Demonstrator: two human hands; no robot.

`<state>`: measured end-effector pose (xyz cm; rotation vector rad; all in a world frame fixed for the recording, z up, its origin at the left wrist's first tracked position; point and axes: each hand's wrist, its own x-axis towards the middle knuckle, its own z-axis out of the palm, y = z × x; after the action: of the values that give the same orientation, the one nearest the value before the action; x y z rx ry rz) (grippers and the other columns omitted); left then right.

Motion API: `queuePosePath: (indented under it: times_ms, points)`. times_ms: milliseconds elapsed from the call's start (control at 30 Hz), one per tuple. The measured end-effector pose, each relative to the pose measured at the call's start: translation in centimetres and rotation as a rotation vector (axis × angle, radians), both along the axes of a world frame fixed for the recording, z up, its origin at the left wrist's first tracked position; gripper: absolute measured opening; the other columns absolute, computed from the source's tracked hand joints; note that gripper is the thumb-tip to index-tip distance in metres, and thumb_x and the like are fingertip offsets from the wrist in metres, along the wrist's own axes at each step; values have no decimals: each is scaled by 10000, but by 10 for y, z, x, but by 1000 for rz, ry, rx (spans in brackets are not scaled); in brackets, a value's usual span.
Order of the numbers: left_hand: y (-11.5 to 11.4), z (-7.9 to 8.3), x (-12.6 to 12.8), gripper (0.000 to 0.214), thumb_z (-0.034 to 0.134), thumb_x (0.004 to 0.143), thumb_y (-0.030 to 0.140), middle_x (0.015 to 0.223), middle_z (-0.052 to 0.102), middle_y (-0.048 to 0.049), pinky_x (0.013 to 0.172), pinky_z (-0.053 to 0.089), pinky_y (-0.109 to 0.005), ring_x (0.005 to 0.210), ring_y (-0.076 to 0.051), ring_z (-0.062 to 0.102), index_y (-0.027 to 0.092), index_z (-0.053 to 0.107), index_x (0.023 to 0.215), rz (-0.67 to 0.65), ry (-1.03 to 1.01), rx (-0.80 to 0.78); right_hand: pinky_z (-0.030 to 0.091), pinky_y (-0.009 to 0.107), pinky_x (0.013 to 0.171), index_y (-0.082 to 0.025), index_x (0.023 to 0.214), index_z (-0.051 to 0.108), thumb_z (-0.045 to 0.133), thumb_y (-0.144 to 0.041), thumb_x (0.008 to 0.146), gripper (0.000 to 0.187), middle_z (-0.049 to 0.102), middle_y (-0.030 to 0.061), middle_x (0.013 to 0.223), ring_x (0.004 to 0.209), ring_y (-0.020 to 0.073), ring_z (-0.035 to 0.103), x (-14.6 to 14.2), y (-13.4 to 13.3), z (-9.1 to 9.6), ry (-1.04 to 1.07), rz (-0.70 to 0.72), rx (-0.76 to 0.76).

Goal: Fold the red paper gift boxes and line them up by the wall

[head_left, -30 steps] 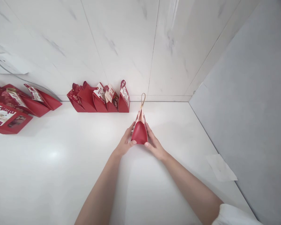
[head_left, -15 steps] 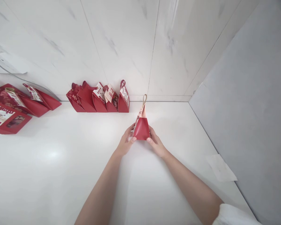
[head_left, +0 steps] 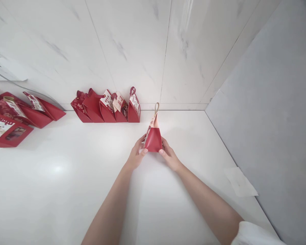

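Note:
A red gift box point(head_left: 153, 140) with a pale pink top and a cord loop stands upright on the white table, its narrow end towards me. My left hand point(head_left: 138, 153) grips its left side, thumb at the lower front corner. On the opposite side my right hand point(head_left: 169, 154) holds it the same way, thumb at the lower right corner. The other fingers of both hands reach along the sides and are partly hidden. Just beyond, to the left, a row of several similar red gift boxes point(head_left: 108, 112) stands near the wall.
More red boxes point(head_left: 42, 117) cluster at the far left, with a grey cable point(head_left: 17, 84) behind them. A marbled tile wall point(head_left: 132, 51) bounds the table point(head_left: 73, 190) at the back. A grey panel point(head_left: 275, 102) rises on the right, beside a whitish sheet point(head_left: 241, 182).
Hands and held box stay nearly in place. The whole view has shifted very slightly, with the other boxes appearing a little further left.

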<state>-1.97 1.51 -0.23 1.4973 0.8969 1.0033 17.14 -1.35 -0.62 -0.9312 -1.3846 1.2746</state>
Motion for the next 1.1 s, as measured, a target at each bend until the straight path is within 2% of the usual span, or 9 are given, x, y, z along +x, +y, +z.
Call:
queuePosePath:
  times_ms: [367, 567, 900, 1100]
  points:
    - [-1, 3, 0, 762, 602, 808, 599, 1410, 487, -140, 1007, 435, -484, 1154, -323, 567, 238, 410, 1450, 8, -12, -40, 442, 473, 1052, -262, 1463, 326, 509, -628, 877, 714, 435, 103, 1478, 1299, 296, 491, 1, 1, -4, -37, -20, 11]
    - [-1, 3, -1, 718, 566, 850, 561, 1478, 420, -132, 1017, 430, -482, 1191, -313, 540, 238, 384, 1464, 6, 14, -38, 449, 476, 1045, -265, 1470, 315, 520, -599, 887, 703, 435, 107, 1477, 1269, 289, 520, 1, 1, -3, -27, -8, -5]
    - [-1, 1, -1, 719, 537, 862, 583, 1491, 401, -132, 1012, 431, -472, 1173, -301, 544, 236, 372, 1470, 1, 36, -13, 452, 479, 1046, -267, 1466, 317, 518, -589, 892, 689, 438, 104, 1475, 1288, 289, 502, 0, 1, -2, -17, -6, 12]
    - [0, 2, 0, 717, 542, 852, 597, 1428, 468, -131, 1015, 432, -458, 1141, -291, 566, 235, 402, 1454, -19, -6, -9, 455, 486, 1038, -258, 1464, 318, 526, -634, 865, 736, 444, 116, 1470, 1281, 299, 510, 0, 1, -2, -42, -20, 2]
